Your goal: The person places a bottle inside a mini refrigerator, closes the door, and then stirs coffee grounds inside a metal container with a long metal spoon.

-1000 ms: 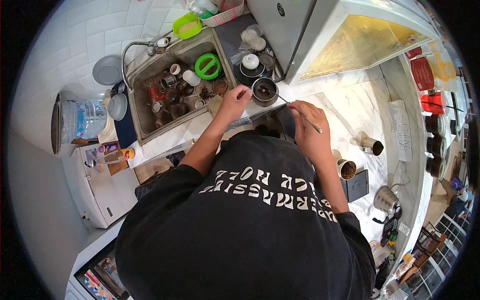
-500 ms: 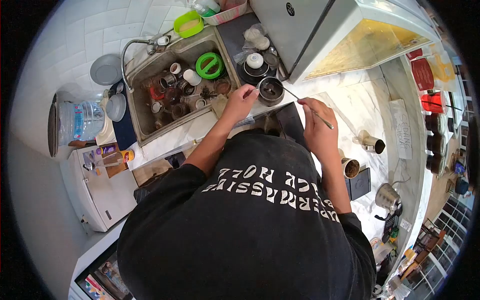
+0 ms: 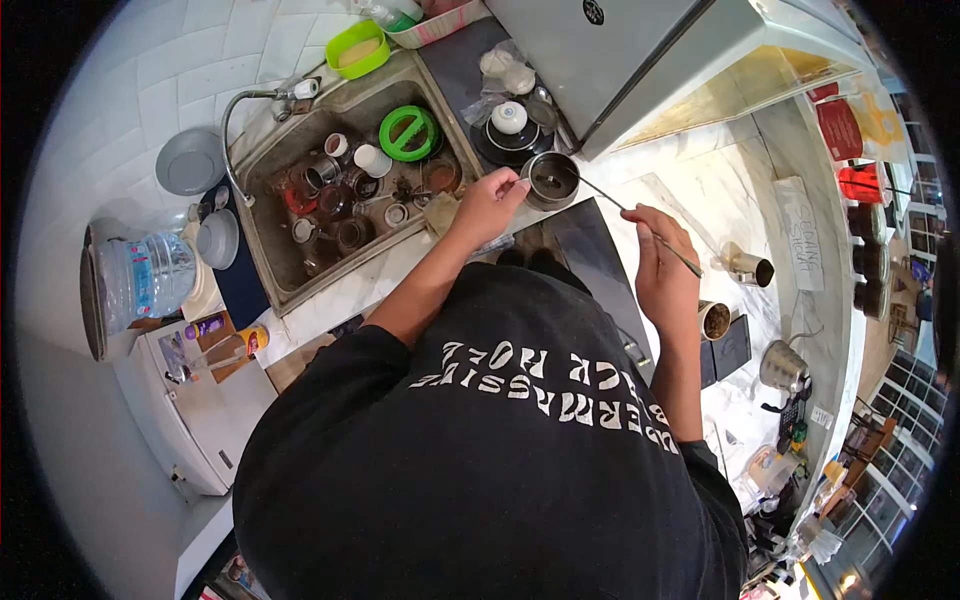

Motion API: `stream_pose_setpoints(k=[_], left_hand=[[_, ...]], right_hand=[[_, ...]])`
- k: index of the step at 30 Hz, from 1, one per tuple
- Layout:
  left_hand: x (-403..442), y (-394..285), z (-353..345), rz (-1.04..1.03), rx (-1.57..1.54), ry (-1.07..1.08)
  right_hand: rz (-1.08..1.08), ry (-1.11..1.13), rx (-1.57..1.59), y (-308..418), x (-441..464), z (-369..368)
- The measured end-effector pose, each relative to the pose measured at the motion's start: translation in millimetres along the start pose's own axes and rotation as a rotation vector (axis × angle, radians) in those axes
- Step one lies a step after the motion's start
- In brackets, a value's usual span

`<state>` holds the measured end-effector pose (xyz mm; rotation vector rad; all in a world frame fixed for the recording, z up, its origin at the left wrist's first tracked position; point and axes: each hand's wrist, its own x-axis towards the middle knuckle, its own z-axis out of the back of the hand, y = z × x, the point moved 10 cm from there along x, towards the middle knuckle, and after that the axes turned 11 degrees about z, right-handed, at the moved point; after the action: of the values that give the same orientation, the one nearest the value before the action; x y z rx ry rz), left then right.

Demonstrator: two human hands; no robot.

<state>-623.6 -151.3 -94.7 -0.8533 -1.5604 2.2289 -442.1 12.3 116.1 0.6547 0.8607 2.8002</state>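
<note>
My left hand (image 3: 490,207) is closed, its thumb and fingertips pinching the near-left rim or handle of a small round pot (image 3: 549,199) at the counter's edge. Dark stuff lies inside the pot. In my right hand (image 3: 664,262) is a long thin-handled spoon (image 3: 606,196), held between thumb and fingers. The spoon's far end dips into the pot, so its bowl is hidden. Just behind the pot stands a black pan with a white-knobbed lid (image 3: 509,118).
To the left, a metal sink (image 3: 290,290) holds several dirty cups and a green strainer lid (image 3: 409,133). On the right counter are a metal cup (image 3: 752,268), a can of brown grounds (image 3: 715,320) and a gooseneck kettle (image 3: 784,366). A grey fridge (image 3: 600,60) stands behind.
The view has shifted slightly. My right hand and the spoon's handle have swung a little to the right and down. My left hand stays at the pot.
</note>
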Motion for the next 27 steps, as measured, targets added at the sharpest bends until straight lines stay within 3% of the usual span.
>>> stream_pose_setpoints(k=[27], left_hand=[[1,-10,1,0.024,0.047,0.067]], right_hand=[[0.108,0.068,-0.072,38,8,-10]])
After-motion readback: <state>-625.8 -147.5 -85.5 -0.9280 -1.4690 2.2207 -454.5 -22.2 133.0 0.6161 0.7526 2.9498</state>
